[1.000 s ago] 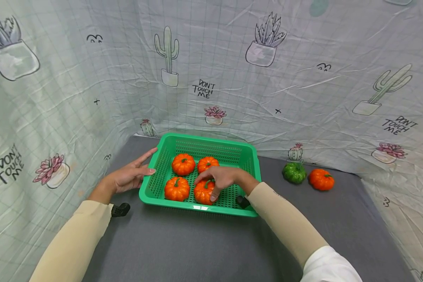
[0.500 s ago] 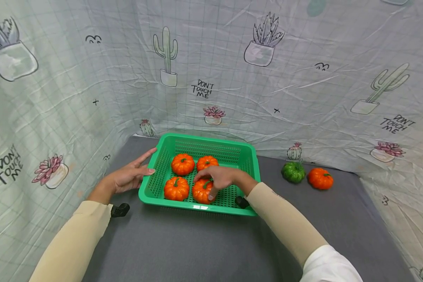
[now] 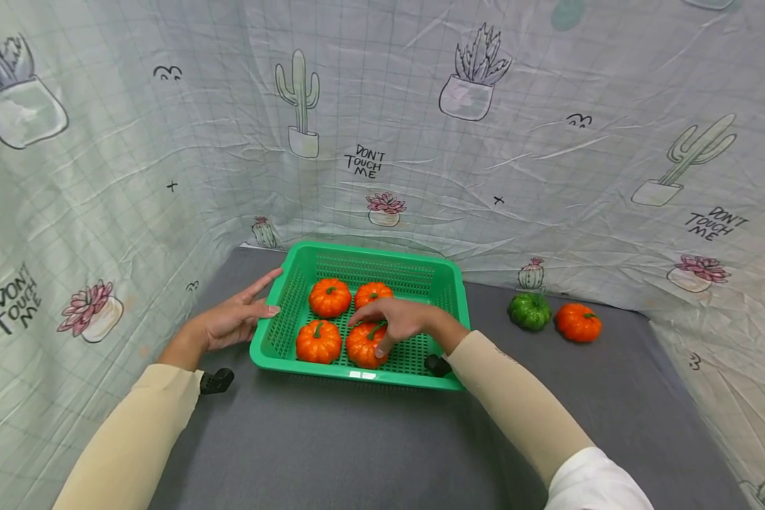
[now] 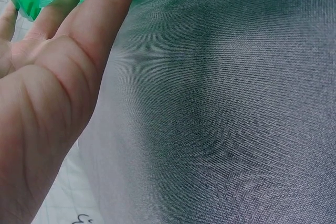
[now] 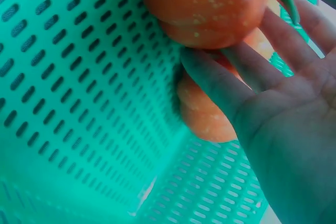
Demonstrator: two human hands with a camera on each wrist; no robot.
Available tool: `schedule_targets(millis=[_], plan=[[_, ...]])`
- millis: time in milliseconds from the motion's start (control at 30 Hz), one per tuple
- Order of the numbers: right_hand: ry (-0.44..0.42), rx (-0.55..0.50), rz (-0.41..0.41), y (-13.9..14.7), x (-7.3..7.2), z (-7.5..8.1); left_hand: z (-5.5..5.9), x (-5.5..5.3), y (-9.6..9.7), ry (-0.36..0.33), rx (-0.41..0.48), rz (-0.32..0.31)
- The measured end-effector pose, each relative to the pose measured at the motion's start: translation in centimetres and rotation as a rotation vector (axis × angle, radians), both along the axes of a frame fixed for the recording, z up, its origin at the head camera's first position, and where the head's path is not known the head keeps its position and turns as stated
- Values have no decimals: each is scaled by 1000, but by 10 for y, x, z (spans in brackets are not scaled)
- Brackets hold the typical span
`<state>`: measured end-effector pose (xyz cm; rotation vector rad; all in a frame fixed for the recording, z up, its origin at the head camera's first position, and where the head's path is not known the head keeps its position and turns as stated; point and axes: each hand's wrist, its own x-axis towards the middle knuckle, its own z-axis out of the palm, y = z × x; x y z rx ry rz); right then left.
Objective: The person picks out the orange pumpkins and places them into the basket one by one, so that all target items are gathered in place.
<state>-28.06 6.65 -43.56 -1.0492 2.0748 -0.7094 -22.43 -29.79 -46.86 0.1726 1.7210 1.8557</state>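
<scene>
A green plastic basket (image 3: 357,375) holds several orange pumpkins with green stems. My right hand (image 3: 400,322) reaches in from the right and grips the front-right pumpkin (image 3: 363,347), thumb on its near side. In the right wrist view that pumpkin (image 5: 205,6) sits against the thumb, and the other fingers partly disappear behind it. My left hand (image 3: 232,319) rests against the basket's left side, its fingers extended and the thumb by the rim. Beside it stand the front-left pumpkin (image 3: 319,343) and back-left pumpkin (image 3: 330,297). The back-right pumpkin (image 3: 373,293) is partly hidden by my right hand.
On the grey tabletop (image 3: 331,446), right of the basket, a green pumpkin (image 3: 530,312) and another orange pumpkin (image 3: 577,323) lie side by side. A cactus-print cloth (image 3: 408,156) hangs behind and along the sides. Black wrist cameras sit at both sleeves.
The gripped pumpkin has shifted slightly left toward the front-left one, with the right thumb following. The left hand stays at the basket's side.
</scene>
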Motion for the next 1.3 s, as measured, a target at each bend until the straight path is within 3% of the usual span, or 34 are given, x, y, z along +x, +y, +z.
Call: schedule_targets(millis=[300, 633, 1033, 1300], plan=[[11, -84, -51, 17, -1, 24, 2, 1, 1, -9, -5, 3], [-96, -272, -198, 57, -5, 49, 2, 2, 2, -4, -14, 7], [-106, -441, -317, 109, -12, 51, 1, 2, 1, -8, 5, 5], [-38, -445, -415, 143, -8, 52, 0, 0, 1, -2, 11, 3]])
